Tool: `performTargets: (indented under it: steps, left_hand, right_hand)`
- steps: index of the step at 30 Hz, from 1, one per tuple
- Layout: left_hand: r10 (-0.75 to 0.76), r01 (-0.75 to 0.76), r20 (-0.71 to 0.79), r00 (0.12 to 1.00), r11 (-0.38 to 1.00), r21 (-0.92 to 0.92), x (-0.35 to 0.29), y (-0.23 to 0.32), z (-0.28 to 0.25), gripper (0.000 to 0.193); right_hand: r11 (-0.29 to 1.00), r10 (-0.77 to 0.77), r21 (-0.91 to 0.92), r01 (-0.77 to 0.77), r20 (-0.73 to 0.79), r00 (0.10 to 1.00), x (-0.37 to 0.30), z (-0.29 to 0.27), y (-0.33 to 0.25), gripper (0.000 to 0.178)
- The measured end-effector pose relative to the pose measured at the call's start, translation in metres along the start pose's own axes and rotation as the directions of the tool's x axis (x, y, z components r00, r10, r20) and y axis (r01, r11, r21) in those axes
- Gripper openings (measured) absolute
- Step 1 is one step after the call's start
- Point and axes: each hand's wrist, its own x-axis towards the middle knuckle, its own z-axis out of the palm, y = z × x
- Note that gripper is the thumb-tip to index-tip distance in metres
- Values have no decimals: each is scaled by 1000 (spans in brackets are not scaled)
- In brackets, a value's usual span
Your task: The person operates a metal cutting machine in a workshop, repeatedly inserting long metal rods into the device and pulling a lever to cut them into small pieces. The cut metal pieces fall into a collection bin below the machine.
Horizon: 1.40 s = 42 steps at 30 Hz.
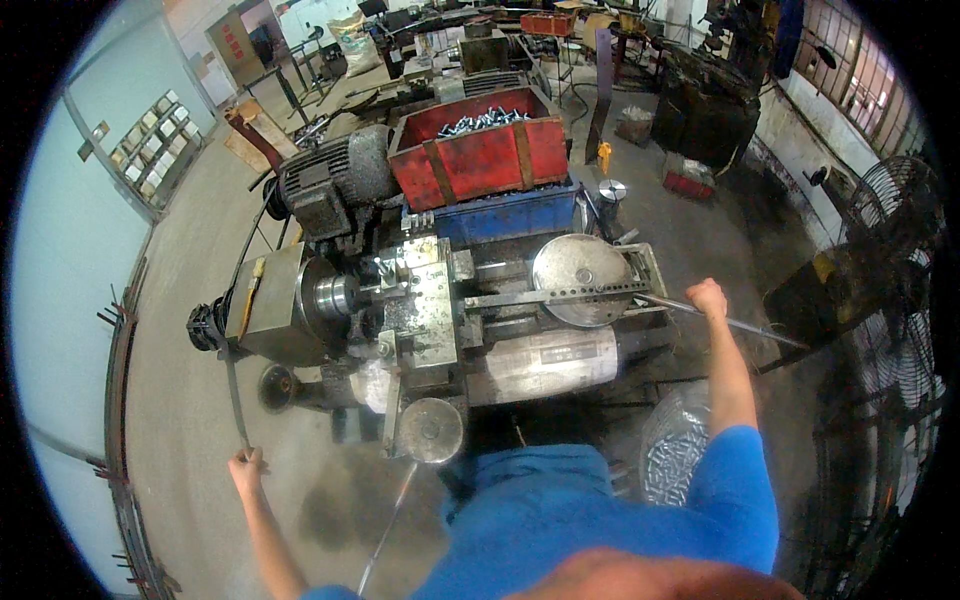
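A small lathe (pixel 418 310) stands in front of me. My left hand (pixel 246 462) is closed around the lower end of a long thin lever (pixel 235 395) beside the headstock (pixel 268 305). On the other side, my right hand (pixel 707 298) grips a metal rod (pixel 755 328) that runs from the perforated flat bar (pixel 560 294) by a large round steel disc (pixel 580 262). The chuck (pixel 335 297) faces the tool slide (pixel 432 305). Nearer my body is a smaller round disc (pixel 430 430) with a rod handle (pixel 388 527) pointing down. Any workpiece in the chuck is too small to make out.
Behind the lathe, a red bin (pixel 480 150) of metal parts rests on a blue crate (pixel 500 215). An electric motor (pixel 340 178) sits to its left. By my right side is a tub of small metal parts (pixel 675 460). A fan (pixel 893 210) stands at far right.
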Motion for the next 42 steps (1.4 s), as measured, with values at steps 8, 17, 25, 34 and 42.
performTargets:
  steps: [8,17,25,34,42]
  left_hand:
    - [20,-20,16,1000,1000,-20,-2,8,2,19]
    - [6,-4,46,999,999,-45,11,-18,-3,22]
    - [4,-4,-19,1000,1000,-6,1,1,4,21]
    - [15,-15,-27,1000,1000,-3,6,-10,4,20]
    - [18,-18,7,1000,999,-40,8,-10,2,21]
  right_hand:
    - [1000,0,17,0,-25,1000,1,1,2,48]
    - [1000,11,9,-11,10,1000,0,-1,-1,52]
    - [1000,20,23,-20,15,1000,-4,-5,0,52]
    - [1000,-10,12,10,-5,1000,-3,-3,1,51]
    - [1000,-20,-2,20,28,999,-4,-4,1,52]
